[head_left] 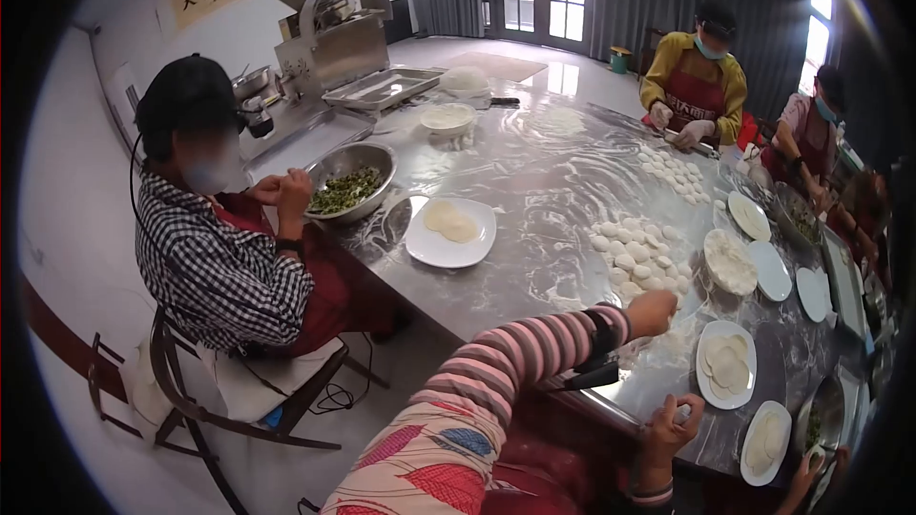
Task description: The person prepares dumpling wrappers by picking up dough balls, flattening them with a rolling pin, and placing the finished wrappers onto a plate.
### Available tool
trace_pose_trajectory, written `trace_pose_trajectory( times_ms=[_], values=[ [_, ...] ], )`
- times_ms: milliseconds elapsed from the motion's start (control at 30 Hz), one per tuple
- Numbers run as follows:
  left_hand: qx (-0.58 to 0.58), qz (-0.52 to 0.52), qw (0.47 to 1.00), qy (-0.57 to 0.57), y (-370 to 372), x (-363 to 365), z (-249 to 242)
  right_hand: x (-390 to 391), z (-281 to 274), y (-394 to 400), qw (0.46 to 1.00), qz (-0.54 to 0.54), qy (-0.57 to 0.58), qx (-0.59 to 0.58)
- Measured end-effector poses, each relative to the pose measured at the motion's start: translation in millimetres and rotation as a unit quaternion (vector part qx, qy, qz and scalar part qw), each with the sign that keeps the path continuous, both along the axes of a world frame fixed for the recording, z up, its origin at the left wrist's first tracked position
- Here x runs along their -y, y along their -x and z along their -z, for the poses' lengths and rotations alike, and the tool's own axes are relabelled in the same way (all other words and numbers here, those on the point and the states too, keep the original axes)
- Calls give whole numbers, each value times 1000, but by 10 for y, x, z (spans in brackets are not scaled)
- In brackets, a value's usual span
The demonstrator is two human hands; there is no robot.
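Note:
My left hand [653,313], below a striped sleeve with a black band at the wrist, is closed over the table edge beside a pile of small dough pieces [637,253]; what its fingers hold is hidden. Nearer the bottom, my right hand [671,429] is curled round a small pale thing [683,413] that I cannot make out. To the right of my hands stands a white plate with stacked dough wrappers [727,365].
A person in a checked shirt [224,257] sits left, by a bowl of green filling [348,186] and a plate [468,248]. Across the floury metal table [534,200], a person in yellow [701,76] works. More people, plates and a flour bowl [730,262] are right.

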State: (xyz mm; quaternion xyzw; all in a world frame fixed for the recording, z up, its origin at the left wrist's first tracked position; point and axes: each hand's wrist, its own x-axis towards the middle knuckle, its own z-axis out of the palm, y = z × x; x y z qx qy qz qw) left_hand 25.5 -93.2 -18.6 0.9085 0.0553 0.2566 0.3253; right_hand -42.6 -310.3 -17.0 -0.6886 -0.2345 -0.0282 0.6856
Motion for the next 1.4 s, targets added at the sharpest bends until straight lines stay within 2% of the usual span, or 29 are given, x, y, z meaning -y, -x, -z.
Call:
trace_pose_trajectory(
  times_ms=[33, 67, 100, 133, 200, 367, 467, 533, 600, 667, 700, 800, 833, 867, 900, 933, 967, 1000, 1033, 1067, 1100, 1133, 1167, 1200, 1333, 1367, 1400],
  values=[
    [-83, 69, 988, 108, 111, -29, 11, -4, 29, -21, 1000, 5, -1, 7],
    [-101, 102, 973, 181, 225, -31, 8, 0, 32, -39, 1000, 2, 0, 12],
    [-138, 126, 955, 229, 418, -25, -112, -1, 36, -51, 1000, 4, 8, 22],
    [-174, 112, 946, 250, 495, -28, -11, -18, 35, -69, 999, 5, 15, 31],
    [-255, 89, 947, 176, 723, -19, 85, -59, 36, -199, 999, -17, 18, 32],
    [-216, 68, 970, 93, 992, 0, 63, -437, -201, -479, 997, -43, 37, 55],
    [-203, 85, 973, 75, 1018, -19, 31, -532, -79, -558, 997, -24, 50, 44],
    [-209, 48, 977, -5, 1020, -75, 100, -360, 47, -511, 998, -24, 45, 31],
    [-235, 37, 971, 25, 1051, -139, 67, -203, 216, -468, 997, 13, 18, 69],
    [-212, 140, 963, -94, 1014, -95, 319, -304, 47, -383, 997, 23, 26, 66],
    [-186, 78, 979, 31, 1022, 9, 255, -388, -18, -440, 998, 11, 37, 41],
    [-207, 103, 973, -22, 1012, 44, -37, -619, -68, -558, 999, -26, 20, 18],
    [-206, 127, 970, -20, 962, -19, 28, -598, -69, -587, 998, -53, -3, 16],
    [-154, 173, 972, -39, 874, -125, 280, -493, -100, -542, 998, -46, 38, 4],
    [-214, 136, 967, -16, 876, -126, 259, -332, -91, -457, 997, -44, 58, -5],
    [-238, 157, 957, -62, 920, -169, 273, -172, -51, -382, 996, -37, 78, -14],
    [-268, 172, 948, -19, 999, -210, 262, -83, 149, -426, 988, 9, 108, 108],
    [-253, 118, 958, 61, 1069, -169, 206, -37, 159, -362, 963, 54, 142, 225],
    [-303, 168, 938, 9, 1070, -151, 135, -57, 77, -435, 819, 97, 228, 517],
    [-295, 147, 940, 88, 1080, -67, 10, -192, 125, -492, 876, 131, 174, 430],
    [-298, 150, 941, 64, 1022, -26, 44, -329, 57, -530, 923, 105, 155, 336],
    [-273, 109, 954, 60, 1011, 40, -37, -456, 95, -667, 954, 82, 145, 249],
    [-250, 103, 962, 39, 945, 51, 9, -601, -46, -681, 947, 104, 124, 276],
    [-228, 94, 969, 21, 895, 39, 62, -656, -108, -653, 969, 82, 123, 197],
    [-257, 151, 955, 19, 1003, -101, 22, -364, 166, -590, 978, 82, 116, 150],
    [-258, 140, 954, 61, 1086, -120, 36, -227, 180, -462, 977, 90, 118, 155],
    [-260, 128, 952, 102, 1135, -144, 11, -147, 214, -350, 986, 86, 91, 111]
  ],
)
